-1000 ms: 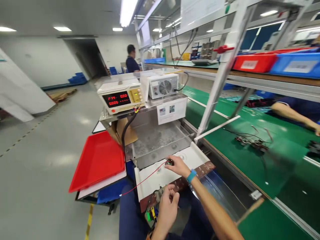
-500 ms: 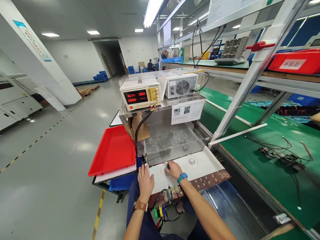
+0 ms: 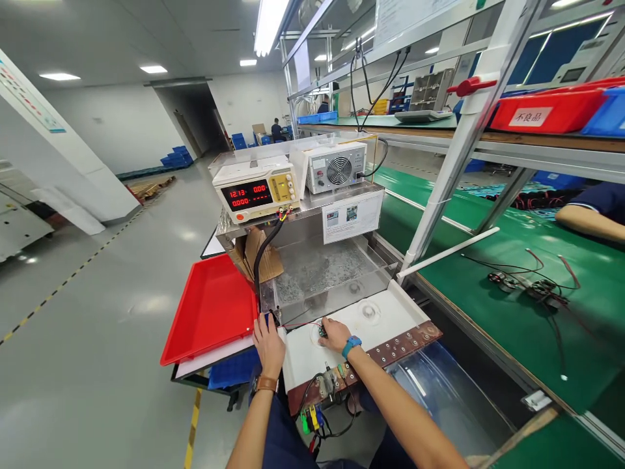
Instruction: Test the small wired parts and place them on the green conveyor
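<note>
My right hand (image 3: 336, 335) pinches a small dark round part (image 3: 323, 331) over the left round recess of the white board (image 3: 305, 358). A thin red wire runs from that part toward my left hand (image 3: 269, 345). My left hand lies at the board's left edge, beside the thick black cable, with its fingers extended; whether its fingertips touch anything is hidden. Behind the board stands a clear plastic guard (image 3: 336, 293). A brown strip with metal studs (image 3: 410, 342) edges the front, with coloured clips (image 3: 312, 419) hanging below.
A power supply (image 3: 258, 189) with red digits sits on the metal shelf. At the left is a red tray (image 3: 209, 312). Wired motor-like parts (image 3: 530, 286) lie on the green bench (image 3: 586, 339) at the right. A person's arm (image 3: 590, 218) rests farther back there.
The view has turned right. My left hand has shifted slightly left along the board's edge, and the red wire now shows between my hands. A person's arm has come into view at the right.
</note>
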### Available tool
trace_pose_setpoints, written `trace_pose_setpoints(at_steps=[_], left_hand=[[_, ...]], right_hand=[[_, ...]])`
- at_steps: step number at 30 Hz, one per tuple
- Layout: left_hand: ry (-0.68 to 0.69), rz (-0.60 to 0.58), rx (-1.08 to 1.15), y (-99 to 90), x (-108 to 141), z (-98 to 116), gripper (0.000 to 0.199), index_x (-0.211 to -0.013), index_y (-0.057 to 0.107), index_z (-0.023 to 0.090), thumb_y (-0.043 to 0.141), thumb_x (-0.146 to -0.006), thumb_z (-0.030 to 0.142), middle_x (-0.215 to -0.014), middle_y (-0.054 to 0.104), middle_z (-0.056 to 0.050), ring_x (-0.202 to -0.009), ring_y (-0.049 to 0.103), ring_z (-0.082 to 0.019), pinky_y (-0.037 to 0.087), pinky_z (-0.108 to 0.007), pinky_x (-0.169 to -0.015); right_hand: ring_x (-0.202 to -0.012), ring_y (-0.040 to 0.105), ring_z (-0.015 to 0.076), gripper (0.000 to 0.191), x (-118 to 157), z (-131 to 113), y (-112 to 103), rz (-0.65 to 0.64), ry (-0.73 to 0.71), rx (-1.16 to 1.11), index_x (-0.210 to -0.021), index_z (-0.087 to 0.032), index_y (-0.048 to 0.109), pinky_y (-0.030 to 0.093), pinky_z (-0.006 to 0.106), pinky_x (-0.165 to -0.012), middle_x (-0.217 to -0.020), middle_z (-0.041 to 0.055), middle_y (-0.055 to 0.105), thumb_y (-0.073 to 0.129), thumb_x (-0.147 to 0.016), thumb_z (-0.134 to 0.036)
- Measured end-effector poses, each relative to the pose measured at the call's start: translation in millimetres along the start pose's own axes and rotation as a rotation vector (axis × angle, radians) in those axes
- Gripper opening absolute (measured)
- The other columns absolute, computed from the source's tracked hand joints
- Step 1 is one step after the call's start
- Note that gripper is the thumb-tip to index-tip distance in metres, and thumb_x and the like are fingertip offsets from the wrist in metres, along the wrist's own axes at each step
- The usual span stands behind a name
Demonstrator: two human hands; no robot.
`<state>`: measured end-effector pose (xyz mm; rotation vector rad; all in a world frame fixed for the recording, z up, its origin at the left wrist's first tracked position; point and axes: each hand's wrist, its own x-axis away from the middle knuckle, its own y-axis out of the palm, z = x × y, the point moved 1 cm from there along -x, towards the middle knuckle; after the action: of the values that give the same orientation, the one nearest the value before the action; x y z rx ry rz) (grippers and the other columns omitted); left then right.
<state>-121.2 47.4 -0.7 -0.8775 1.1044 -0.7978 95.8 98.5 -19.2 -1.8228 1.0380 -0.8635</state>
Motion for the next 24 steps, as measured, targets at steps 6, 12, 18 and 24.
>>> trace_pose_setpoints(at_steps=[6,12,18,24], left_hand=[[0.013,-0.446,-0.134,-9.7,-21.0,-27.6,0.038,-0.116,0.061,0.010,0.034,-0.088,0.011,-0.113,0.068,-0.020,-0.122,0.053,-0.033,0.025,-0.058,-0.108],[-0.080,-0.665,0.027,-36.1,16.9,-70.4,0.025,-0.085,0.064,0.018,0.041,-0.091,0.026,-0.084,0.071,-0.009,-0.085,0.066,-0.023,0.044,-0.032,-0.077],[-0.463,-0.958,0.930,-71.0,90.9,-49.9,0.047,-0.079,0.057,0.018,0.055,-0.076,0.065,-0.056,0.047,0.006,-0.047,0.037,-0.010,0.030,-0.023,-0.048],[-0.716,-1.097,1.618,-111.5,115.0,37.6,0.038,-0.087,0.062,0.013,0.075,-0.073,0.046,-0.074,0.062,-0.004,-0.056,0.048,-0.007,0.037,-0.020,-0.053]], right_hand=[[-0.094,0.064,0.0256,0.031,-2.3,2.5,0.4,0.019,0.008,0.010,-0.105,-0.017,0.054,0.041,0.029,-0.074,-0.103,0.0109,0.067,0.062,-0.081,-0.034],[-0.091,0.064,0.0257,0.034,-7.2,3.7,3.2,0.007,0.031,0.022,-0.106,-0.017,0.053,0.040,0.030,-0.071,-0.101,0.0109,0.067,0.060,-0.080,-0.037],[-0.091,0.063,0.0247,0.030,-9.1,6.7,6.8,-0.001,0.023,0.016,-0.106,-0.018,0.053,0.038,0.029,-0.070,-0.102,0.0098,0.067,0.057,-0.080,-0.031],[-0.092,0.062,0.0232,0.030,-7.4,7.0,5.6,0.001,0.025,0.006,-0.107,-0.019,0.052,0.037,0.028,-0.069,-0.103,0.0084,0.066,0.057,-0.081,-0.034]])
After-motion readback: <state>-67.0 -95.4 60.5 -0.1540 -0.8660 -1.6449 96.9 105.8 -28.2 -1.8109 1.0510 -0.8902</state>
